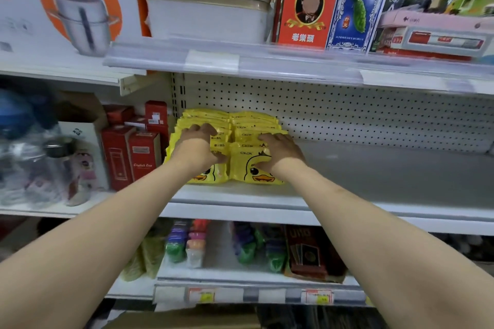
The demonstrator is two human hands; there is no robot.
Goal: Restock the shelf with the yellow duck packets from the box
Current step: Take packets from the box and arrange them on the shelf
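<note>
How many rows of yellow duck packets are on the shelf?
2. The left row lies under the left hand; the right row lies beside it under the right hand. Packets behind the front ones overlap, so some may be hidden.

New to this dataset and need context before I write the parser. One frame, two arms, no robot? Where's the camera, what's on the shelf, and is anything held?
There is no robot here. A person works with bare hands. The single picture comes from a wide-angle camera worn on their head, looking forward and down, so both forearms come in from the bottom edge. On the middle shelf are two rows of yellow duck packets, overlapping back toward the pegboard. The left hand lies over the left row with its fingers bent over the packets; I cannot tell whether it actually grips them. The right hand rests with fairly straight fingers on the right row. Red boxes stand just left of the packets.
</note>
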